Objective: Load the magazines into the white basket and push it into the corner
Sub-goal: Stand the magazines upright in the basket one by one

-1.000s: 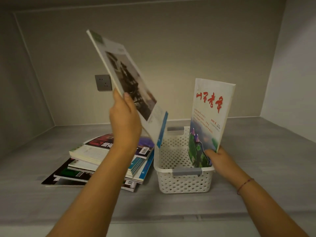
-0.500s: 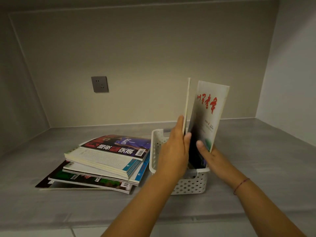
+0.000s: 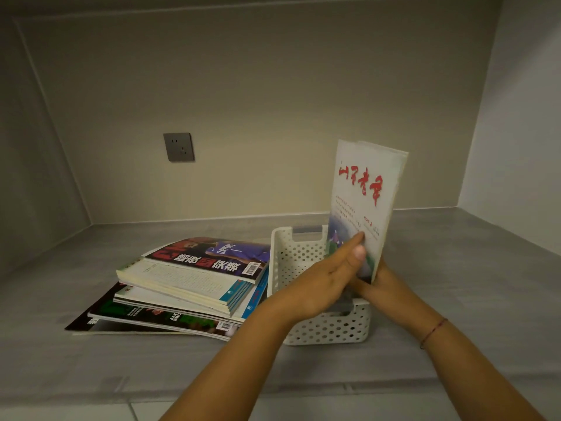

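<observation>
The white perforated basket (image 3: 331,329) stands on the grey shelf, right of centre. Upright magazines (image 3: 364,189) stand in it, pressed together, a white cover with red characters facing me. My left hand (image 3: 328,278) lies flat against that cover's lower part, thumb on it. My right hand (image 3: 384,282) holds the magazines from the right and behind, partly hidden by them. A stack of several magazines (image 3: 194,281) lies flat just left of the basket, touching its left wall.
The shelf is a recess with a back wall, a left wall and a right wall; the back right corner (image 3: 458,206) lies beyond the basket. A grey wall socket (image 3: 178,146) sits on the back wall. Tiled floor edge shows at the bottom.
My left hand brought a magazine down from the air into the basket beside the white-covered one. Both magazines now stand pressed together between my hands.
</observation>
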Action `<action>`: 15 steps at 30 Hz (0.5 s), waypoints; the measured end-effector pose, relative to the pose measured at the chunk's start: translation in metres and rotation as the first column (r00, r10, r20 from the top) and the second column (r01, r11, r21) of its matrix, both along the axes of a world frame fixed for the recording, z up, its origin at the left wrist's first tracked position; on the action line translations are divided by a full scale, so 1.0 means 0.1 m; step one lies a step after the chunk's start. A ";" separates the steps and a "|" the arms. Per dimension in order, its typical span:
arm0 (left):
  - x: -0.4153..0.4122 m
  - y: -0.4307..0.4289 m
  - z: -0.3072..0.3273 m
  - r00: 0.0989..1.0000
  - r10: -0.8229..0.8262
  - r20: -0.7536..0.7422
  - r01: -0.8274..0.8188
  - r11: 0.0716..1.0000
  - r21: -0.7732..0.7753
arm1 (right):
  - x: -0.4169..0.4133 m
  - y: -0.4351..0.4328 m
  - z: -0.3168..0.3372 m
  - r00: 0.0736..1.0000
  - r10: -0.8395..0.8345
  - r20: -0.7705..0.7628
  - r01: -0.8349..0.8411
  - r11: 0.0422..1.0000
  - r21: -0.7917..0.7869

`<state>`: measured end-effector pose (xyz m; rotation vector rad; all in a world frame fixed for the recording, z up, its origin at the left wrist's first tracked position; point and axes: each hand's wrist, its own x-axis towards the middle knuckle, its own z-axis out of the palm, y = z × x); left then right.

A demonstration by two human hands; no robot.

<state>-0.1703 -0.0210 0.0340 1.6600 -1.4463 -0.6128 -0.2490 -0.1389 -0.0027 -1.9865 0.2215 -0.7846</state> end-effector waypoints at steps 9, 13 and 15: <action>0.65 0.21 -0.11 0.841 0.541 -0.033 -0.529 0.806 -0.264 | -0.02 -0.20 -0.17 0.992 -0.105 -0.063 0.111 0.989 0.095; 1.52 0.55 -0.44 0.249 0.965 0.086 -0.963 0.255 -0.083 | 0.00 -0.21 -0.17 0.992 -0.099 -0.080 0.106 0.990 0.089; 1.77 0.68 -0.58 0.139 0.968 0.210 -0.989 0.123 0.088 | 0.00 -0.21 -0.18 0.991 -0.107 -0.087 0.114 0.990 0.086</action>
